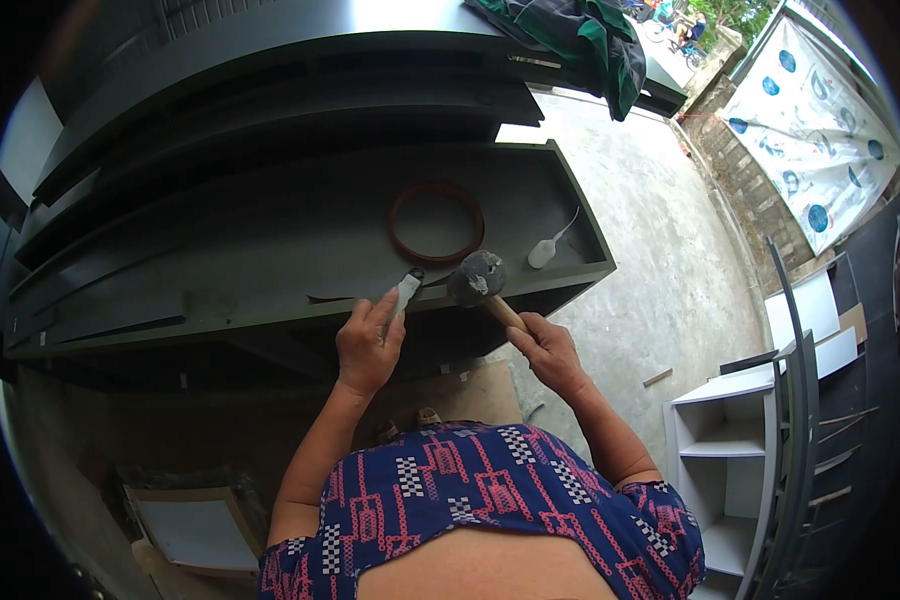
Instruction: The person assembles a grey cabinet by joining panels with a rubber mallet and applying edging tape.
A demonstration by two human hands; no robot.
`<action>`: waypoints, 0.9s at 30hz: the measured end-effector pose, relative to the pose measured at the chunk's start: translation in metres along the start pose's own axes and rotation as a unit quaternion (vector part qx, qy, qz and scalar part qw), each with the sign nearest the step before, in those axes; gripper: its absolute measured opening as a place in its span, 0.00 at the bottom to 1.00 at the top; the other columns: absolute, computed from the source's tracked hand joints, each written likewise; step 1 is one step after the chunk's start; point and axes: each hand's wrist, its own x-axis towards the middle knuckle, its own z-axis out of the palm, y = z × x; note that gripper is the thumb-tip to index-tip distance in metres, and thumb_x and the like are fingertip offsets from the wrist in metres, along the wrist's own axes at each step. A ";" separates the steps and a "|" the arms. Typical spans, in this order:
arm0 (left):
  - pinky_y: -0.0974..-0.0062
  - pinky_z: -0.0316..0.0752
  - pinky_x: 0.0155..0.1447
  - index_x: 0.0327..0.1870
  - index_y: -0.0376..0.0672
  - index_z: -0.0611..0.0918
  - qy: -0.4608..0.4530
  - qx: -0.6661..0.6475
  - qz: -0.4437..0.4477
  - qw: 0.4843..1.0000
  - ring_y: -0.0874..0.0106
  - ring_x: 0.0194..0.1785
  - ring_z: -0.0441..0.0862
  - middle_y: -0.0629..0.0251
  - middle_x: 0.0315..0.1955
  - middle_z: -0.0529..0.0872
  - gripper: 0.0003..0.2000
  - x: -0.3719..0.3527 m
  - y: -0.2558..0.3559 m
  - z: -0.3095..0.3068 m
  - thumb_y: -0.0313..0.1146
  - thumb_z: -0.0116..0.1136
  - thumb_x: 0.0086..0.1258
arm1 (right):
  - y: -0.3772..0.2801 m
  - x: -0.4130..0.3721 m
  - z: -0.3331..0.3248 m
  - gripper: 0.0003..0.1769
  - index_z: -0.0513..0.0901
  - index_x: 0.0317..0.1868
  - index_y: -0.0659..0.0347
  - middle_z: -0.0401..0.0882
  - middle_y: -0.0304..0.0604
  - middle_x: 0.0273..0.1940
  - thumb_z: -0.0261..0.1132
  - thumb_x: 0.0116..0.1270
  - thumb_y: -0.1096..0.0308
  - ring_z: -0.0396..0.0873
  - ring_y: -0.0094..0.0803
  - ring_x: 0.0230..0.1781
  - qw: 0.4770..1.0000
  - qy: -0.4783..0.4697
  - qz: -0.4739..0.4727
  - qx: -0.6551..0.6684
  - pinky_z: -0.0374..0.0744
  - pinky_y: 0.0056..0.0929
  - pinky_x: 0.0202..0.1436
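Note:
My left hand (pixel 368 345) grips a small flat tool with a pale blade (pixel 407 291), its tip against the front edge of a dark grey panel (pixel 220 260). A rubber mallet (pixel 477 279) with a wooden handle is held in my right hand (pixel 548 352); its worn grey head sits just right of the blade's tip, close to touching it. Both hands work at the panel's near edge.
On the panel lie a reddish ring of edge banding (pixel 436 222) and a white glue bottle (pixel 544 251). Green cloth (pixel 580 40) hangs off stacked dark panels behind. A white shelf unit (pixel 730 450) stands at right on the concrete floor (pixel 660 250); a board (pixel 195 530) lies lower left.

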 end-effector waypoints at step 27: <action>0.69 0.73 0.40 0.60 0.40 0.78 0.192 0.162 -0.149 0.957 0.69 0.33 0.76 0.61 0.32 0.76 0.18 -0.042 -0.101 -0.136 0.27 0.55 0.70 | -0.057 0.038 0.040 0.19 0.79 0.50 0.64 0.77 0.44 0.27 0.62 0.69 0.56 0.75 0.29 0.27 0.983 -0.067 -0.113 0.127 0.73 0.30 0.35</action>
